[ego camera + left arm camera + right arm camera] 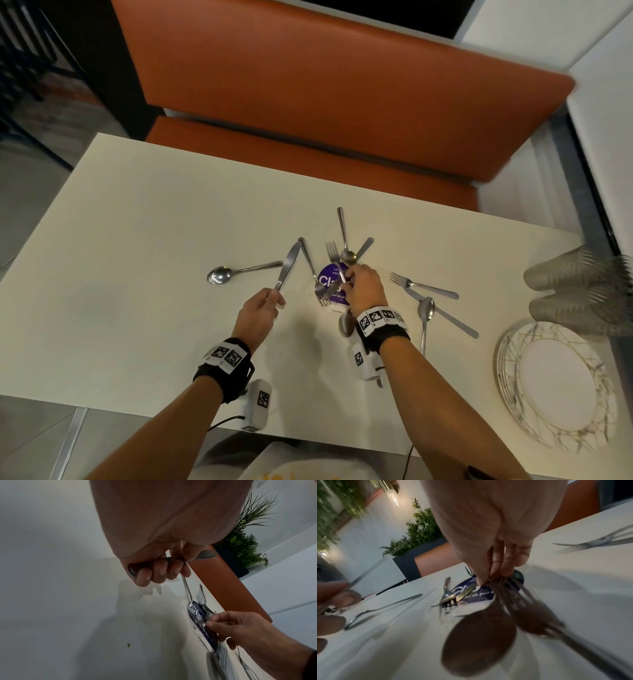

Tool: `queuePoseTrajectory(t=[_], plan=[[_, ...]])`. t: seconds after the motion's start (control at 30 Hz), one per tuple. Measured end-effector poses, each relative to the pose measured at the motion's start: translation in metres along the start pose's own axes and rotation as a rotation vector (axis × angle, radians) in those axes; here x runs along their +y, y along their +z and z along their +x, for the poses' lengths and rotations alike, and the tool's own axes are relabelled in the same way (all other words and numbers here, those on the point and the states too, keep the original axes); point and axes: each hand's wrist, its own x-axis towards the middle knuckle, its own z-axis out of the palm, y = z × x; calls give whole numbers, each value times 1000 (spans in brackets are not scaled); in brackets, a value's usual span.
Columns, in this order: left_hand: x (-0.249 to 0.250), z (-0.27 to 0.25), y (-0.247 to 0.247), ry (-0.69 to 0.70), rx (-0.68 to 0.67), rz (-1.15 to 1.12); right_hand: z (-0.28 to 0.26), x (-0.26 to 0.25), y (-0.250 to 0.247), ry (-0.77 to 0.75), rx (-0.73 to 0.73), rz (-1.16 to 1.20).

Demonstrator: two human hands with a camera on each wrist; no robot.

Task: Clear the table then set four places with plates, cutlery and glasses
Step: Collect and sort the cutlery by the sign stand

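**Sorting the cutlery pile, both hands already full**

So the left hand (261,310) has its fingers (157,573) curled round the handle of a knife (287,269), blade angled up toward the middle of the head view. The right hand (363,286) sits over the centre of the surface (137,240), fingers (502,561) bunched tight on a small bundle: the right wrist view shows a spoon (479,642) and a fork (537,620) hanging out of that grip toward the camera, blurry but clear enough.

The rest of the cutlery is scattered mid-frame around a purple round card (330,284): a loose spoon (221,274) to the left, two forks and another spoon on or above the card, and a fork, a spoon and another long piece crossed on the right. A stack of plates (555,387) sits at the lower right edge, with ribbed glasses (575,294) lying just above it.

Handling-wise, my guess: this stuff is stiff, light and slick, so flat pieces want pinching at the mid-handle or tipping up from one end, not by the tines or blade. A bundle held at one end can fan out and slip, so I'd keep it tight. The plates and glasses look breakable; I'd take plates by the rim and glasses around the body.
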Motion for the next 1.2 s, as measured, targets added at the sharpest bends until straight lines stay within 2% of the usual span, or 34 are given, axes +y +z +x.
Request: queuePoseTrajectory(t=[0.27,0.37,0.43,0.5,0.6,0.67,0.77,0.9,1.03,1.2], plan=[[6,11,5,-5,-9,-12,5,30,-17,197,11,95],[9,15,10,5,-17,0,1,41,-23,255,73,26],[13,17,14,20,-21,7,-2,45,-25,259,139,-132],[15,18,17,34,-28,19,-2,42,-23,160,203,-312],[14,20,18,35,-33,32,9,24,-21,-111,189,-257],[16,22,18,28,-35,34,23,13,-20,-280,89,-254],[23,23,16,24,-38,31,43,0,-21,-460,-140,-391],[32,28,15,38,-5,12,63,-12,-30,-630,-360,-576],[38,31,18,31,16,-6,69,-21,-36,-772,-471,-704],[43,31,21,14,50,-38,76,-30,-48,-863,-582,-700]])
